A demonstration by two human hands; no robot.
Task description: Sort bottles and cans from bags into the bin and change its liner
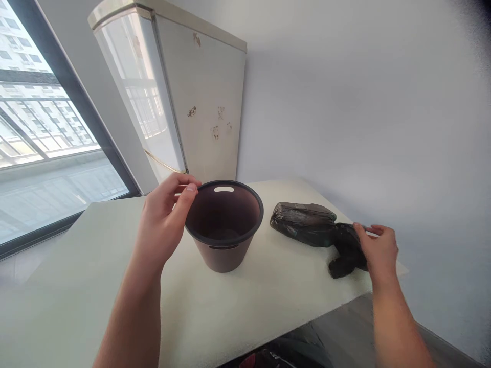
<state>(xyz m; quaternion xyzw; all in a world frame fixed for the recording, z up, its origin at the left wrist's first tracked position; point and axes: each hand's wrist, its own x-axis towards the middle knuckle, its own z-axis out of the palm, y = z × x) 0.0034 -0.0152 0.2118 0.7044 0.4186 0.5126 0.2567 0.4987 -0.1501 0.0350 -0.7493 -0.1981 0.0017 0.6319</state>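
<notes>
A dark brown plastic bin (226, 254) with a black rim and slot-shaped handle holes stands upright on the pale table. At its left edge, the thumb and forefinger of my left hand (166, 212) close on the rim. To the right of the bin lies a black plastic bag (305, 222), bunched up and gathered near its middle, with a loose end hanging toward me. My right hand (379, 248) pinches the bag's right end between thumb and fingers.
The pale table (207, 312) ends at a front edge above the dark floor. Behind the bin stands an old white refrigerator (207, 82) with rust marks. A window (42, 117) is on the left, a plain wall (345, 102) on the right. Something dark and glossy (287, 350) sits below the table edge.
</notes>
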